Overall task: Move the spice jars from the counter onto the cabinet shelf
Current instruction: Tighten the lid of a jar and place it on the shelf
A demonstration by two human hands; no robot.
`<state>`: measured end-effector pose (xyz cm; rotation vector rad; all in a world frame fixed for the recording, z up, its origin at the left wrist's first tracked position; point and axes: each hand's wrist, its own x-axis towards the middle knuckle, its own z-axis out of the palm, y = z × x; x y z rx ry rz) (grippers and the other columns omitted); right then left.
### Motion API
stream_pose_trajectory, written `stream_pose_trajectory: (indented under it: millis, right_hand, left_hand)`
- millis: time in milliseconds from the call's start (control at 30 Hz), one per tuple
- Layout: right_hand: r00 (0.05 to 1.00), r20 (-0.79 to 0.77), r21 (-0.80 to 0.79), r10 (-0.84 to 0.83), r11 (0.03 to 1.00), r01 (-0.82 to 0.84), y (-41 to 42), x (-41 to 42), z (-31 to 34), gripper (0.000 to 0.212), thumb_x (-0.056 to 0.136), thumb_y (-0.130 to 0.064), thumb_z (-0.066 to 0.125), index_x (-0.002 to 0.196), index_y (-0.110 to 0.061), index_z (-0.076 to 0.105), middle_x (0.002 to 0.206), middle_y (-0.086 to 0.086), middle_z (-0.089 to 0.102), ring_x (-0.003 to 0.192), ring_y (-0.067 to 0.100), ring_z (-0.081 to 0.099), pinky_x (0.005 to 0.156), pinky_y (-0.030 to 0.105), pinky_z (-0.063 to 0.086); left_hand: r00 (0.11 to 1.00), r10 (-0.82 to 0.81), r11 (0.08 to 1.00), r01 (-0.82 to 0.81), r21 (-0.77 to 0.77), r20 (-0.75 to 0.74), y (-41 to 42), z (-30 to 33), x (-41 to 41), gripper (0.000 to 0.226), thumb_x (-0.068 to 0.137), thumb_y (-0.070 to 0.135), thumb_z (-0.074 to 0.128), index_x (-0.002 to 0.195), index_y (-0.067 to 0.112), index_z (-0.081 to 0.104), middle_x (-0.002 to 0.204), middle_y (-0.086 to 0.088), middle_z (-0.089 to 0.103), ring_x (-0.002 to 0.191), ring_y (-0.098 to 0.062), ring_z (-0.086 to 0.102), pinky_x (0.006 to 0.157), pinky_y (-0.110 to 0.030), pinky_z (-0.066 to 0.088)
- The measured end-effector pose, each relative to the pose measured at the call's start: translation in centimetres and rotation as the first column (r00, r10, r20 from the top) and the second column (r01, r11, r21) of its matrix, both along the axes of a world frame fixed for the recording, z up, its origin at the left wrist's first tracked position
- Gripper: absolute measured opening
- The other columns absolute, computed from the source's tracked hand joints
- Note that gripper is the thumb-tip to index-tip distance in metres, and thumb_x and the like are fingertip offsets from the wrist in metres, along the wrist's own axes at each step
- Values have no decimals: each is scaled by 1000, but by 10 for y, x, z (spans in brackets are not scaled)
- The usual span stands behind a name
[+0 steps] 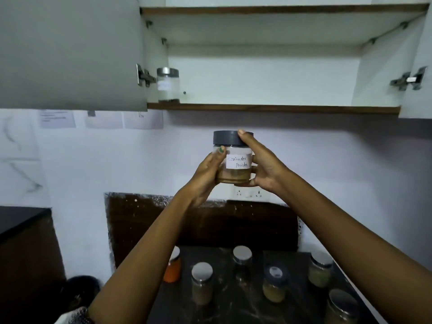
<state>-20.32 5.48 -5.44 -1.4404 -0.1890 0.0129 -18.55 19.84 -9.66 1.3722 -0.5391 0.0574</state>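
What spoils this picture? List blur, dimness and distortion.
Head view: wide-angle lens bows the cabinet shelf edge; counter jars sit dim and soft; the shelf jar is hazy, its label unreadable; the held coriander jar, between left hand and right hand, is sharpest.

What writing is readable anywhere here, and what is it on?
"Coriander powder": handwritten on the white label of the held jar.
Paper sheets on the wall: printed lines, too blurred to read.
Label on the shelf jar: too faint to read.
Lid label on a counter jar: unreadable.
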Motion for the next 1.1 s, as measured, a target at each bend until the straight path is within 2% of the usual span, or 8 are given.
stream_pose_trajectory:
  millis: [133, 333, 500, 667, 767, 867, 933, 1100]
  right_hand:
    - [994, 105, 141, -22, 990, 7, 16, 10, 38, 37, 80, -50, 64, 106, -24, 59, 81, -2, 69, 63, 11, 69, 50, 29, 55]
    - [957, 280, 255, -82, 967, 8, 46, 41, 85, 36, 89, -43, 55, 114, -18, 59, 110, 12, 67, 104, 32, 65, 88, 51, 52]
    - [943, 310, 319, -117, 948, 12, 68, 81, 114, 46, 91, -39, 48, 126, -10, 52, 123, 19, 61, 101, 32, 63, 92, 49, 49]
    - [910, 382, 280, -159, 959, 50, 86, 126, 136, 38, 92, -29, 41, 121, -7, 52, 108, 14, 60, 94, 26, 58, 82, 38, 48]
    - [888, 438, 202, -142, 978, 57, 96, 150, 143, 36, 91, -23, 37, 122, -11, 51, 112, 16, 60, 94, 25, 58, 78, 34, 46]
    - [864, 484, 144, -136, 987, 75, 106, 171, 149, 26, 90, -18, 34, 108, -16, 52, 100, 11, 58, 82, 20, 57, 61, 23, 43]
    - [856, 500, 129, -132, 989, 76, 109, 184, 153, 18, 88, -15, 33, 96, -20, 48, 92, 7, 54, 72, 16, 53, 51, 18, 40]
    - [871, 479, 45, -110, 994, 101, 116, 209, 154, 10, 89, -17, 32, 84, -20, 41, 84, 7, 51, 62, 15, 51, 38, 8, 36]
  left_hand:
    - [988, 134, 991, -133, -17, 74, 4, 44, 9, 52, 91, 47, 49, 132, 16, 49, 125, -10, 63, 114, -26, 61, 96, -37, 49]
    - [940, 331, 925, -305, -224, 85, 13, 99, 33, 55, 86, 37, 64, 133, 16, 45, 128, -6, 59, 115, -19, 60, 102, -41, 46]
    - [867, 494, 832, -450, -326, 65, 24, 129, 67, 47, 79, 43, 71, 116, 19, 57, 117, -1, 63, 106, -14, 61, 97, -34, 49]
    - [807, 583, 755, -497, -427, 91, 35, 149, 115, 37, 79, 42, 71, 106, 18, 65, 103, 3, 67, 92, -8, 63, 67, -12, 50]
    - [777, 618, 729, -509, -459, 120, 40, 156, 141, 40, 87, 40, 63, 111, 8, 67, 105, -4, 69, 95, -13, 64, 72, -14, 53]
    - [720, 674, 721, -592, -362, 166, 48, 162, 166, 42, 95, 49, 42, 83, 18, 67, 79, 4, 63, 78, -12, 57, 64, -16, 47]
    - [707, 685, 722, -627, -294, 174, 54, 163, 179, 49, 97, 56, 25, 71, 31, 58, 76, 10, 60, 80, -13, 57, 74, -26, 47]
    - [761, 624, 781, -618, -93, 179, 71, 163, 204, 74, 91, 66, 0, 105, 31, 63, 114, -3, 66, 109, -22, 55, 102, -40, 38]
